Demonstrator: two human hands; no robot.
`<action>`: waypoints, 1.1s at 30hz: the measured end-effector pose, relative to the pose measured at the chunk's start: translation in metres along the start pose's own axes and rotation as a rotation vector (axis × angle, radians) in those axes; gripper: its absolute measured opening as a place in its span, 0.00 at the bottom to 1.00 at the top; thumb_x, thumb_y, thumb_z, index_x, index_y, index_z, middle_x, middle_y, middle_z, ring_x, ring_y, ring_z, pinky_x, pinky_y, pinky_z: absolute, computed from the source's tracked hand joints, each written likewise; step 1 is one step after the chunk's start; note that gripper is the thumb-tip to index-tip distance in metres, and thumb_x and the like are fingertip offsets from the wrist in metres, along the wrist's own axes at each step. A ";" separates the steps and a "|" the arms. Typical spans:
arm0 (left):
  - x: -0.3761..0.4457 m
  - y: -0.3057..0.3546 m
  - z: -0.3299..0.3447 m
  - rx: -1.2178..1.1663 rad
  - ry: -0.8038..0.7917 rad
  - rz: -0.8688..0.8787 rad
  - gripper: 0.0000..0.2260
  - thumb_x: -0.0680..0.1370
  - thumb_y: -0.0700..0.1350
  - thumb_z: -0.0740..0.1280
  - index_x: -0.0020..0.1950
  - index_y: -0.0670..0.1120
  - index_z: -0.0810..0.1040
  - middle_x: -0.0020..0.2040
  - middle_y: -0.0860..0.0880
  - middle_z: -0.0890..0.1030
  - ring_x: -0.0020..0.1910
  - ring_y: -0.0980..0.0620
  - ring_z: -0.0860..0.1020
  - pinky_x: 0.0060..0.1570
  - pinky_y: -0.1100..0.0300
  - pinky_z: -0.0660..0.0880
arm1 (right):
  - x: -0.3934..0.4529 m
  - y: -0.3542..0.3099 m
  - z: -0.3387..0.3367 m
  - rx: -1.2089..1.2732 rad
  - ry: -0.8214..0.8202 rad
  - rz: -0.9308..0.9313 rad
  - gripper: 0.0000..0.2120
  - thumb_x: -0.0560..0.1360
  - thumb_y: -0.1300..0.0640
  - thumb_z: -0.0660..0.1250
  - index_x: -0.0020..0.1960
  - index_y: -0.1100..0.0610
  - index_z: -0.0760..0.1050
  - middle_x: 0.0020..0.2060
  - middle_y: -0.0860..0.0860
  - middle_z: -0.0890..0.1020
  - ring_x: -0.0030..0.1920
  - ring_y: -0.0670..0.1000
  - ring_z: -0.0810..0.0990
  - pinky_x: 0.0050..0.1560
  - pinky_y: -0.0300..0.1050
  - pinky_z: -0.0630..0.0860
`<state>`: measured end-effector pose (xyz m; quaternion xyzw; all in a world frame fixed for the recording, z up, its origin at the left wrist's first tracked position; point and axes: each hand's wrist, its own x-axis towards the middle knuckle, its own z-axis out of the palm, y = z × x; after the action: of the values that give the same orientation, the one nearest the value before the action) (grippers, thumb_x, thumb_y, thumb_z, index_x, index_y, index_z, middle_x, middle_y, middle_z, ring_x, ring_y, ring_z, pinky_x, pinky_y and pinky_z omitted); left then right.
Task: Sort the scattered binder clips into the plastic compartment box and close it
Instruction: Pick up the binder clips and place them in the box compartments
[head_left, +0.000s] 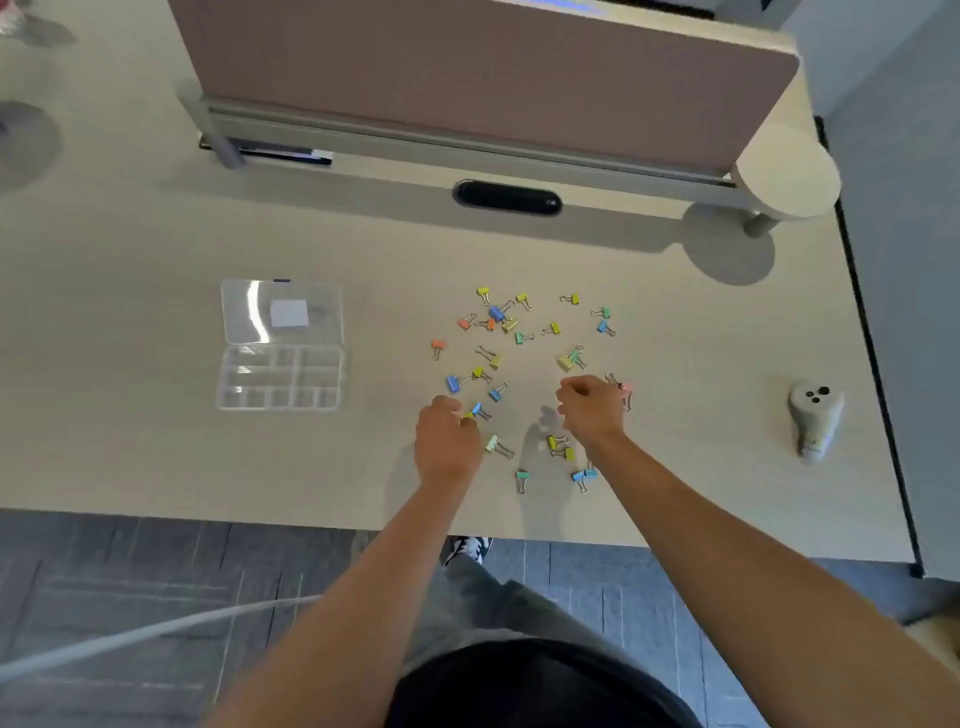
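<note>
Lying scattered on the pale desk (156, 441), binder clips (519, 353) near a pink partition (467, 73).

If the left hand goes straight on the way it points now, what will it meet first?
Probably the blue clip just beyond the left hand, near its knuckles; height over the table is unclear.

The compartment box (281, 345) is clear glossy plastic, glinting. Beyond the fingers (576, 387), the binder clips (503, 314) look like painted metal with wire handles. The desk (156, 441) is matt pale wood-look laminate.
</note>
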<state>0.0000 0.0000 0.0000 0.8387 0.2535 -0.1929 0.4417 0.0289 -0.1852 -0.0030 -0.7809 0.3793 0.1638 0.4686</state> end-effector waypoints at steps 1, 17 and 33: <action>0.003 0.000 -0.002 -0.001 -0.004 -0.016 0.15 0.77 0.38 0.63 0.64 0.45 0.75 0.61 0.44 0.78 0.57 0.47 0.78 0.50 0.56 0.74 | 0.007 0.000 0.003 -0.032 0.010 0.003 0.10 0.77 0.60 0.65 0.55 0.56 0.82 0.46 0.52 0.85 0.41 0.51 0.82 0.39 0.45 0.80; 0.082 0.024 0.033 0.606 -0.009 0.362 0.18 0.78 0.39 0.65 0.67 0.47 0.71 0.63 0.46 0.71 0.65 0.45 0.70 0.55 0.51 0.74 | 0.077 -0.020 0.035 -0.222 0.236 0.171 0.15 0.79 0.49 0.66 0.57 0.60 0.80 0.50 0.58 0.85 0.51 0.60 0.83 0.45 0.46 0.72; 0.115 0.047 0.054 0.921 -0.062 0.555 0.16 0.75 0.41 0.70 0.61 0.48 0.71 0.59 0.45 0.70 0.59 0.45 0.70 0.52 0.53 0.71 | 0.101 -0.023 0.028 -0.205 0.252 0.162 0.11 0.72 0.49 0.70 0.40 0.57 0.77 0.34 0.53 0.80 0.36 0.56 0.78 0.36 0.42 0.69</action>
<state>0.1144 -0.0390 -0.0615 0.9750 -0.1018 -0.1848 0.0701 0.1153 -0.1992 -0.0654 -0.8058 0.4780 0.1399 0.3204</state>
